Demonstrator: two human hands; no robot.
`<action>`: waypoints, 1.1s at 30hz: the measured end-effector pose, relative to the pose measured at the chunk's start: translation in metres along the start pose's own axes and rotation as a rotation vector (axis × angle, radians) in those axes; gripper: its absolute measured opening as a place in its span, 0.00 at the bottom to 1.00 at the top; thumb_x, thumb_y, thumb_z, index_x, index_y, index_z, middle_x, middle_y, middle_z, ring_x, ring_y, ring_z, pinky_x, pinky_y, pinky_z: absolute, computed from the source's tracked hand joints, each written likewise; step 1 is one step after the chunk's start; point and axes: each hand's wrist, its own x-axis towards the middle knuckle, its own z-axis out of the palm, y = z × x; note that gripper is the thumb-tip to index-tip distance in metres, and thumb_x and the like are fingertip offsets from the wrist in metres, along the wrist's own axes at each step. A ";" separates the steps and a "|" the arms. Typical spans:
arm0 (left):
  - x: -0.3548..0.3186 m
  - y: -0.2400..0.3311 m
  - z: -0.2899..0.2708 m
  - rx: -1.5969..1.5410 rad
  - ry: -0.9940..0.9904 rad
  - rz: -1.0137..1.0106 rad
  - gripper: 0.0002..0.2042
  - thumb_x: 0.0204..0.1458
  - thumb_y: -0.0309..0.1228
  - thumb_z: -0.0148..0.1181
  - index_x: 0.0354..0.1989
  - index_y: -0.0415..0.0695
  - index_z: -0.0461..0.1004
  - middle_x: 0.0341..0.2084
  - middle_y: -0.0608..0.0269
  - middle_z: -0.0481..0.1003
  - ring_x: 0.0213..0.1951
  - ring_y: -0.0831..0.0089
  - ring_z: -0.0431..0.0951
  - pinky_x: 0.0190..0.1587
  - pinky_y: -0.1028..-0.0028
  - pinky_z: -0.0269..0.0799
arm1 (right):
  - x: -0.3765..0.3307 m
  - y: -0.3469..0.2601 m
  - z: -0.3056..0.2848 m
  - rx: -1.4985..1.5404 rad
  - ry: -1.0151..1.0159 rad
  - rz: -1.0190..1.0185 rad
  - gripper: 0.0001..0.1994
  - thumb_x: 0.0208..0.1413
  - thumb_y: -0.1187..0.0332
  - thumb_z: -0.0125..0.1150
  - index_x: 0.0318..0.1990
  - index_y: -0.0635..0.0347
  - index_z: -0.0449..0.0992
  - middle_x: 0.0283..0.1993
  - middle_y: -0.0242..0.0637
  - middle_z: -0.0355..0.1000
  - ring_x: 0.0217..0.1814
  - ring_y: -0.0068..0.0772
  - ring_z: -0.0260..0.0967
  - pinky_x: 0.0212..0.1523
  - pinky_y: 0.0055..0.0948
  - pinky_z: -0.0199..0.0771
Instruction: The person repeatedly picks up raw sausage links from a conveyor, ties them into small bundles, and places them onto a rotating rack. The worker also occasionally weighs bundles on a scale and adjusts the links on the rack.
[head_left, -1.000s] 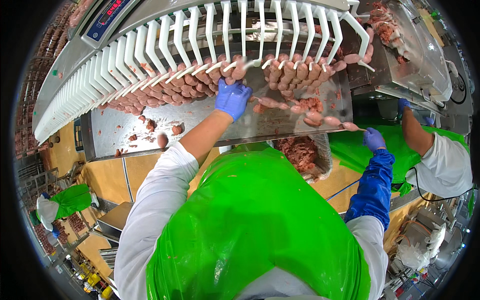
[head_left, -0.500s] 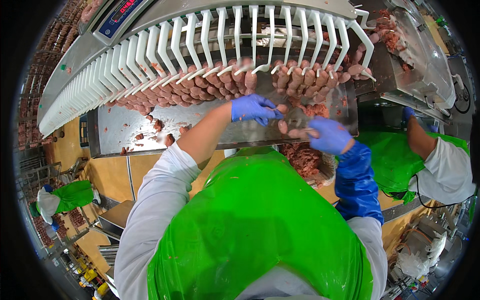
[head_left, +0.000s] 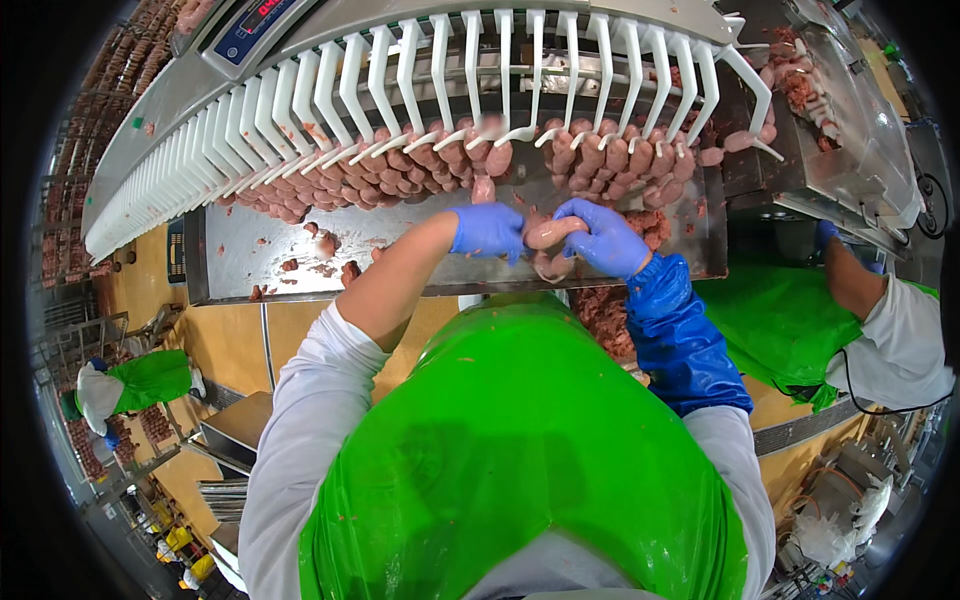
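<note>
My left hand point(head_left: 488, 232), in a blue glove, has its fingers curled at the left end of a pale pink sausage link point(head_left: 548, 234). My right hand point(head_left: 606, 238), gloved the same and with a blue plastic sleeve, pinches the link's other side. Another link point(head_left: 552, 266) dangles just below, between both hands. Directly above my left hand hangs a single link point(head_left: 483, 188). Both hands are over a metal tray point(head_left: 240, 265), in front of rows of hanging sausages point(head_left: 370, 180). What lies inside my left palm is hidden.
A curved rack of white hooks point(head_left: 440, 70) spans the far side. Meat scraps point(head_left: 290, 265) lie on the tray's left; ground meat point(head_left: 605, 320) is heaped by the near edge. A metal machine point(head_left: 840, 130) stands right, beside a co-worker in a green apron point(head_left: 770, 320).
My right hand has moved left and up, closer to my left hand. The sausage links now bunch between both hands, and a link has appeared above my left hand.
</note>
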 end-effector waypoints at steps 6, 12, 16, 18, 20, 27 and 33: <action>-0.005 -0.023 0.012 -0.842 0.380 0.488 0.16 0.53 0.38 0.59 0.43 0.37 0.77 0.33 0.61 0.77 0.37 0.71 0.76 0.45 0.71 0.72 | 0.000 -0.012 0.003 0.422 -0.020 0.071 0.10 0.58 0.70 0.52 0.45 0.63 0.73 0.36 0.36 0.73 0.32 0.24 0.72 0.35 0.27 0.74; -0.002 -0.029 0.005 -0.201 0.007 0.457 0.20 0.48 0.34 0.62 0.50 0.36 0.77 0.42 0.55 0.80 0.44 0.70 0.78 0.51 0.71 0.72 | 0.001 -0.012 -0.004 0.222 -0.028 0.148 0.09 0.57 0.69 0.57 0.43 0.62 0.73 0.35 0.34 0.72 0.36 0.20 0.71 0.36 0.26 0.74; -0.020 -0.062 -0.006 -0.707 0.063 0.536 0.21 0.48 0.33 0.65 0.50 0.38 0.76 0.41 0.66 0.77 0.45 0.77 0.75 0.51 0.75 0.69 | -0.009 -0.013 -0.003 0.175 -0.135 0.115 0.12 0.56 0.69 0.62 0.46 0.61 0.72 0.36 0.31 0.70 0.39 0.19 0.69 0.41 0.24 0.71; -0.028 -0.061 -0.007 -0.652 0.071 0.466 0.28 0.47 0.36 0.67 0.57 0.39 0.71 0.50 0.61 0.76 0.50 0.72 0.75 0.56 0.72 0.69 | -0.014 -0.028 0.002 0.350 -0.143 0.103 0.15 0.56 0.70 0.65 0.48 0.63 0.71 0.40 0.31 0.71 0.42 0.21 0.72 0.47 0.25 0.72; -0.028 -0.055 -0.003 -0.367 0.137 0.515 0.32 0.47 0.38 0.70 0.61 0.38 0.68 0.56 0.58 0.72 0.57 0.67 0.72 0.60 0.68 0.67 | -0.016 -0.038 0.008 0.325 -0.186 0.074 0.15 0.55 0.69 0.64 0.49 0.60 0.70 0.37 0.29 0.69 0.38 0.20 0.65 0.41 0.24 0.69; -0.007 -0.035 0.032 -0.216 0.035 0.672 0.19 0.54 0.34 0.63 0.53 0.40 0.72 0.48 0.57 0.75 0.49 0.67 0.76 0.54 0.67 0.71 | -0.003 -0.087 0.004 -0.052 -0.236 -0.009 0.23 0.52 0.66 0.63 0.56 0.58 0.67 0.41 0.42 0.74 0.42 0.35 0.74 0.46 0.34 0.74; -0.030 -0.037 0.032 -0.563 0.000 0.568 0.10 0.57 0.29 0.59 0.43 0.37 0.74 0.31 0.60 0.79 0.29 0.74 0.79 0.38 0.73 0.75 | -0.012 -0.084 -0.005 -0.090 -0.108 0.047 0.28 0.52 0.64 0.66 0.59 0.61 0.65 0.45 0.45 0.74 0.48 0.40 0.75 0.48 0.36 0.75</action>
